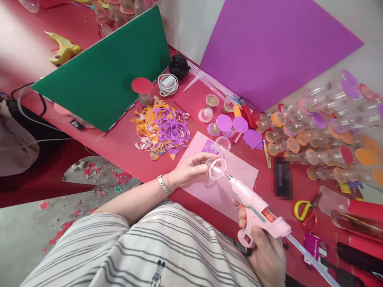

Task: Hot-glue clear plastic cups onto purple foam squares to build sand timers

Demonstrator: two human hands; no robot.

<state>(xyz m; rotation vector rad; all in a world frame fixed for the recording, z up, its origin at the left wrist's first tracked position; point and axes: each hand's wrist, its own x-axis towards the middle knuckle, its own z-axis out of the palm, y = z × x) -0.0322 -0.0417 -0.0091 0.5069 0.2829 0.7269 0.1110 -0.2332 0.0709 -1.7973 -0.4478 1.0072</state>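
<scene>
My left hand (191, 169) pinches a small clear plastic cup (218, 169), its round rim turned toward the right. In my right hand (266, 251) is a pink hot glue gun (254, 203), with a long clear glue stick (311, 259) sticking out of its back. The gun's metal nozzle points at the cup's rim, very close to it; I cannot tell whether they touch. Below both hands lies a pink sheet of paper (233, 199). Just beyond the held cup, another clear cup (223, 144) rests beside a purple piece (210, 146) on that sheet.
Orange and purple paper scraps (163, 127) are heaped left of centre, before a green board (113, 67). Purple discs (224, 123) and cups sit farther back. Stacked clear cups (317, 131) line the right, near yellow-and-orange scissors (305, 211). A purple board (275, 48) leans on the wall.
</scene>
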